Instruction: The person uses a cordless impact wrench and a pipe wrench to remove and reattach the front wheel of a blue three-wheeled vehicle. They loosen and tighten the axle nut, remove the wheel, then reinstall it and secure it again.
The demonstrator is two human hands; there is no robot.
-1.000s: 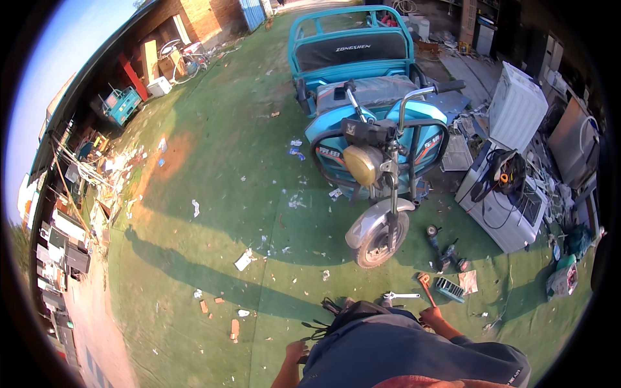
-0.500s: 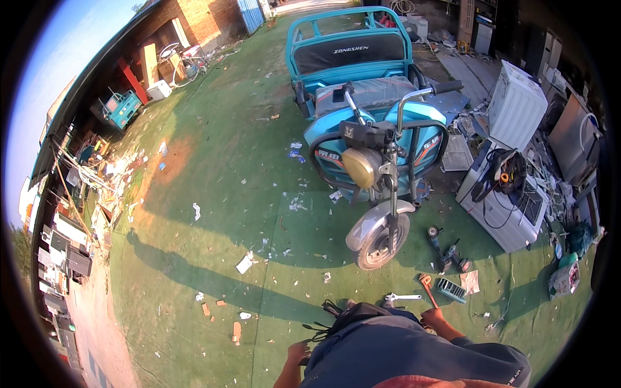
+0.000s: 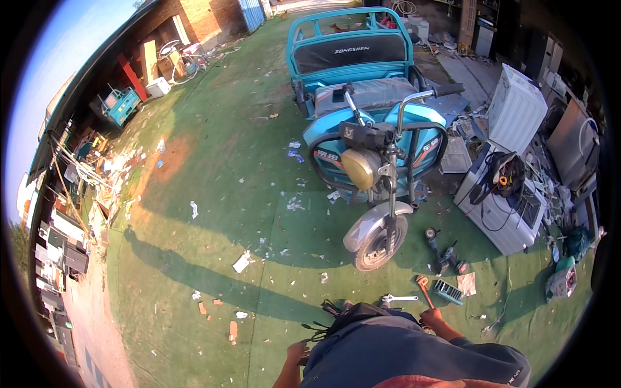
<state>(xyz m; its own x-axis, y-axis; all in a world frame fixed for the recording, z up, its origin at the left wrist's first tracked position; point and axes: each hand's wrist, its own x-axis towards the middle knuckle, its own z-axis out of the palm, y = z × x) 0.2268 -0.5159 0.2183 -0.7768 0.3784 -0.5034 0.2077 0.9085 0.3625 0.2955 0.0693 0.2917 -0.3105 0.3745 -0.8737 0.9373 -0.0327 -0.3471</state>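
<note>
My left hand (image 3: 297,351) hangs at the left of my dark clothing, fingers curled, with something dark and indistinct at it. My right hand (image 3: 431,317) is curled at my right side; what it holds, if anything, is unclear. Just beyond it appear an orange-handled pipe wrench (image 3: 427,292), a silver adjustable wrench (image 3: 402,298) and a teal case of small parts (image 3: 447,291) on green matting (image 3: 194,258). Two cordless power tools (image 3: 444,262) lie near the front wheel (image 3: 378,246) of a turquoise cargo tricycle (image 3: 336,126), which faces me.
At right stand a white upright appliance (image 3: 514,107) and a tilted one (image 3: 485,200) with a black tool bag (image 3: 508,174), amid scrap. At left are scattered debris (image 3: 107,181), another small turquoise vehicle (image 3: 119,107), leaning boards (image 3: 152,64) and scrap along a pale path (image 3: 97,323).
My hands and the tricycle look much the same. A small brown shape, possibly an animal, now shows behind the tricycle's upper frame.
</note>
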